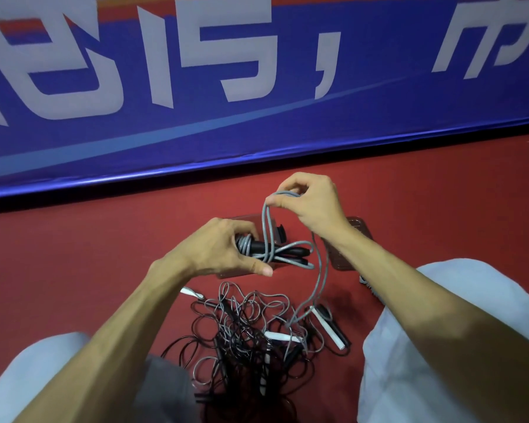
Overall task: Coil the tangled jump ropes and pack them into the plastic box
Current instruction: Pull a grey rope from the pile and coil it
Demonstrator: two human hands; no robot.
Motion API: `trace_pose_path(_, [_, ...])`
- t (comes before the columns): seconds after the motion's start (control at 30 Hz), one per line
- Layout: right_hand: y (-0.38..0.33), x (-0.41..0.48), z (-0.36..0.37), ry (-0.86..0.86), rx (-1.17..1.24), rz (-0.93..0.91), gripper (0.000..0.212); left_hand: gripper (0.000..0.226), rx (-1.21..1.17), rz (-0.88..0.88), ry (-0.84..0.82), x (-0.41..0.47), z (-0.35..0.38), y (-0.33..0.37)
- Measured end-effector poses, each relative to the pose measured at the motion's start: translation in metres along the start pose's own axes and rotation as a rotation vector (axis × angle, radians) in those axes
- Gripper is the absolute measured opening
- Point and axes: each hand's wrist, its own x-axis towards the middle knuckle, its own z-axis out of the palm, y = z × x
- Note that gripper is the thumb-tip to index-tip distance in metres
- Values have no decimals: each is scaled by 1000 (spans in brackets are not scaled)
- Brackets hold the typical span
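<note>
Red floor, blue banner with white lettering

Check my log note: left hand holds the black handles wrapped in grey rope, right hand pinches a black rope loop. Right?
No: the head view shows the right hand pinching a grey rope loop, not black. The left hand does hold the black handles.

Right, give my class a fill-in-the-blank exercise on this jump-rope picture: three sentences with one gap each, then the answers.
1. The left hand grips black handles wrapped in ____ rope.
2. The fingers of the right hand pinch a raised ____ of that rope.
3. The tangled pile of other ropes lies on the ____ floor, between the person's knees.

Missing words: grey; loop; red.
</note>
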Motion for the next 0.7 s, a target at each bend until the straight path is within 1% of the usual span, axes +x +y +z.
trace_pose_path(0.07, [2, -1, 4, -33, 27, 56, 25, 57, 37, 21, 24, 0, 4, 4])
trace_pose_path(0.13, [5, 0, 5, -39, 64, 113, 25, 43, 61, 58, 48, -1, 5, 12])
trace_pose_path(0.17, [8, 0, 4, -28, 95, 151, 25, 35, 17, 60, 66, -2, 3, 15])
trace_pose_path(0.27, [12, 0, 3, -29, 215, 244, 18, 23, -277, 39, 114, -5, -7, 17])
trace_pose_path(0.3, [12, -1, 4, -34, 269, 239, 12, 19, -370, 41, 126, -6, -10, 16])
trace_pose_path(0.33, [12, -2, 5, -37, 297, 221, 12, 15, -452, 36, 145, -6, -14, 15])
trace_pose_path(0.37, [11, -3, 7, -42, 281, 210, 19, 14, -521, 24, 179, -7, -17, 15])
trace_pose_path(0.4, [7, -6, 8, -71, 239, 221, 22, 16, -587, 3, 232, -7, -19, 15])
trace_pose_path(0.43, [3, -8, 7, -134, 199, 262, 18, 22, -658, -27, 294, -6, -21, 15])
trace_pose_path(0.47, [-3, -9, 6, -234, 204, 320, 22, 31, -734, -62, 355, -6, -23, 15])
trace_pose_path(0.5, [-8, -10, 4, -347, 244, 373, 31, 40, -805, -88, 410, -5, -23, 15])
trace_pose_path(0.53, [-13, -11, 2, -446, 303, 398, 38, 46, -862, -99, 452, -5, -24, 14])
trace_pose_path(0.57, [-17, -11, 0, -514, 333, 382, 41, 47, -894, -99, 483, -4, -24, 14])
trace_pose_path(0.6, [-19, -11, -1, -548, 335, 342, 41, 44, -894, -96, 505, -3, -23, 14])
trace_pose_path(0.7, [-23, -10, -5, -542, 229, 241, 35, 31, -825, -115, 551, 1, -19, 13])
